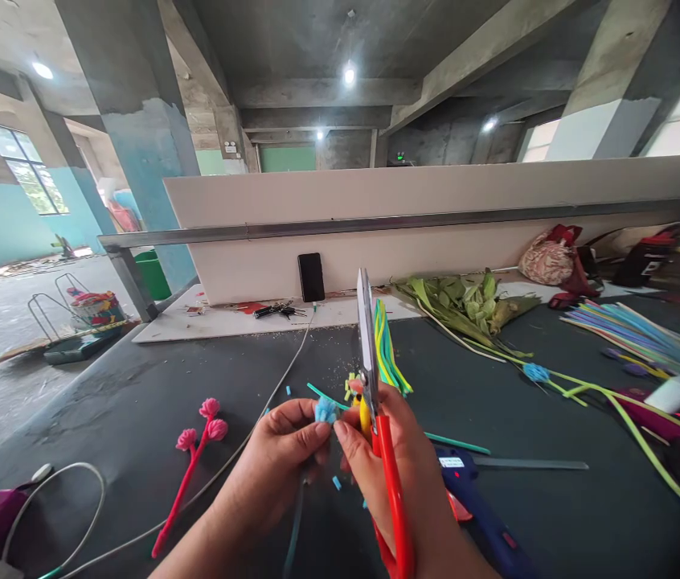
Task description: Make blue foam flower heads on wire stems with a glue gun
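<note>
Between the fingertips of my left hand (288,446) is a fluffy light-blue flower head (326,410), with a thin teal stem crossing just above it. My right hand (400,458) is closed around scissors with red handles (396,490), their blades (366,330) pointing up and away. The thumb of that hand touches the right side of the blue flower. Something yellow shows beside the scissors' pivot, partly hidden by the fingers. A thin blue-grey strand hangs below my left hand. Small blue and yellow clippings lie on the dark table around both hands.
A pink flower stem (186,470) lies at left near a grey cable. Behind my hands are yellow and green strips (389,350), a phone (311,277) and leaves (473,305). A dark blue glue gun (478,507) lies at right, with coloured stems (647,334) farther off.
</note>
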Motion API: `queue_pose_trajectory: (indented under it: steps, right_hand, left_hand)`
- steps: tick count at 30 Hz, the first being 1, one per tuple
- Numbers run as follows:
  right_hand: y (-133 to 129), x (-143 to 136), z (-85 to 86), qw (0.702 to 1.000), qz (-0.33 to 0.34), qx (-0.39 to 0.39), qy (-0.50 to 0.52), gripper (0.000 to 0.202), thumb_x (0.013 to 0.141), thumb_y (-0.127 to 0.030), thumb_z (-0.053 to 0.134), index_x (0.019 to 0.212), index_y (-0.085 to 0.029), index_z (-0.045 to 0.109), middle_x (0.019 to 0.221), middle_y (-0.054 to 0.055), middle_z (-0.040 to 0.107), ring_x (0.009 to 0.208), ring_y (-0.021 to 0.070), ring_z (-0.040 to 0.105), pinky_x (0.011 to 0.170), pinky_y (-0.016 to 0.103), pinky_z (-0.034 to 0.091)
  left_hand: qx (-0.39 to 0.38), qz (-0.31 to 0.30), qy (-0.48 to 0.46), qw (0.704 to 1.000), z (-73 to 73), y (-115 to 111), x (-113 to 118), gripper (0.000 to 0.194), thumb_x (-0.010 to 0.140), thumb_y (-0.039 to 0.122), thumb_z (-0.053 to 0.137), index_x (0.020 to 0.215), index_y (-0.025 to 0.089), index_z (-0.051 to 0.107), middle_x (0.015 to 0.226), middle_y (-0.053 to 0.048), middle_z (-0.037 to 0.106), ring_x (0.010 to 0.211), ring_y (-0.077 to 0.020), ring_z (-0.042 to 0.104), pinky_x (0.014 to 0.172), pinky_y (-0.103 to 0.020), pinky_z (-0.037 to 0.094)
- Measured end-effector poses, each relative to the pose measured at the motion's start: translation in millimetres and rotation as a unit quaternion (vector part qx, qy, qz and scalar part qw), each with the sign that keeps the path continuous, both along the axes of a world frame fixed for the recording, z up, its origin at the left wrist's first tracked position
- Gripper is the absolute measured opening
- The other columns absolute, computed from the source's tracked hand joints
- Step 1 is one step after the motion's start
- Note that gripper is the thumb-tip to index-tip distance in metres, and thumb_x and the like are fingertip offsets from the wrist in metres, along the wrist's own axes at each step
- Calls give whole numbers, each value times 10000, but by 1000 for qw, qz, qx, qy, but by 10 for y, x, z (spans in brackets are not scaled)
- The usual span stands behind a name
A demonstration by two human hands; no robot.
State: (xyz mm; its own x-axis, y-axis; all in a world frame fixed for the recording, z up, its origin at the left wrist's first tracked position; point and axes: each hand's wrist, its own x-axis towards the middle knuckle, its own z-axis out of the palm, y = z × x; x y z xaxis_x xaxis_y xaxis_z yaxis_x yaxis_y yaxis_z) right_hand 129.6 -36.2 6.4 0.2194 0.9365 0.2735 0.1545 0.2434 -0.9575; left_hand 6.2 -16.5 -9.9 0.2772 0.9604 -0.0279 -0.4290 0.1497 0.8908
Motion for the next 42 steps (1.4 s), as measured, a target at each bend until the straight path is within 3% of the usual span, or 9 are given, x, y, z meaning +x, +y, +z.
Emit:
queue_pose_trajectory:
  steps: [6, 11, 14, 20, 23, 28, 33, 37, 42]
  right_hand:
    - [-28, 82, 58, 1000, 6, -7, 0, 235, 758, -322, 544, 978, -242, 518, 637, -43, 566, 449, 118, 530, 434, 238, 457]
    - [-17, 50, 4, 999, -26, 12, 27, 216, 747, -317, 549, 951, -249, 527, 624, -42, 571, 435, 122, 526, 403, 233, 431]
    - [1, 42, -25, 1000, -27, 11, 9, 255, 731, -318, 560, 975, -248, 529, 667, -31, 597, 487, 137, 574, 476, 258, 484]
    - [37, 110, 41, 1000, 11, 23, -3, 301, 697, -263, 600, 982, -228, 512, 723, -19, 634, 637, 158, 654, 617, 275, 548]
    - [43, 122, 85, 1000, -3, 19, -13, 301, 676, -236, 616, 962, -224, 522, 710, -23, 644, 630, 155, 662, 627, 276, 557]
    - [43, 102, 103, 999, -13, 28, 7, 313, 631, -288, 675, 906, -223, 540, 667, -18, 652, 614, 170, 662, 584, 285, 565]
    - [64, 124, 70, 1000, 7, -14, 22, 368, 628, -315, 671, 949, -222, 516, 693, -22, 640, 606, 169, 664, 602, 297, 568]
    - [45, 142, 6, 1000, 2, -20, 11, 345, 629, -295, 637, 946, -232, 517, 681, -41, 618, 610, 158, 648, 601, 290, 549]
    - [-50, 226, -118, 999, 14, -45, 19, 350, 652, -300, 603, 990, -259, 521, 633, -65, 567, 440, 107, 540, 379, 208, 441]
  left_hand:
    - [-12, -2, -2, 1000, -9, 26, -13, 209, 698, 301, 705, 671, 112, 620, 524, 17, 485, 450, -49, 394, 399, -169, 291]
    - [-12, 8, 12, 1000, 1, 4, -11, 243, 672, 324, 725, 634, 114, 607, 530, 18, 487, 435, -46, 385, 375, -167, 269]
    - [-15, 0, 19, 1000, 18, -6, 1, 259, 660, 336, 732, 613, 116, 603, 501, 16, 482, 426, -51, 386, 372, -171, 261]
    - [2, -26, 9, 1000, 58, -11, 6, 220, 663, 253, 736, 817, 100, 701, 554, 6, 496, 497, -60, 401, 447, -173, 318]
    - [6, -26, -4, 1000, 84, -22, 4, 237, 665, 218, 730, 876, 111, 716, 644, -24, 553, 551, -71, 431, 492, -178, 345]
    - [-7, -27, -25, 999, 103, -28, 9, 260, 721, 209, 663, 958, 114, 713, 757, -76, 616, 615, -95, 477, 537, -192, 387]
    - [23, -34, -5, 999, 102, -33, 13, 255, 745, 224, 649, 963, 110, 715, 833, -96, 627, 628, -88, 469, 524, -179, 381]
    - [6, -21, -1, 1000, 92, -10, -10, 279, 704, 249, 699, 949, 115, 713, 760, -72, 608, 601, -77, 461, 492, -166, 353]
    - [-11, 18, -14, 1000, 68, 72, -86, 263, 656, 256, 743, 873, 113, 712, 673, -27, 563, 558, -55, 437, 465, -164, 305]
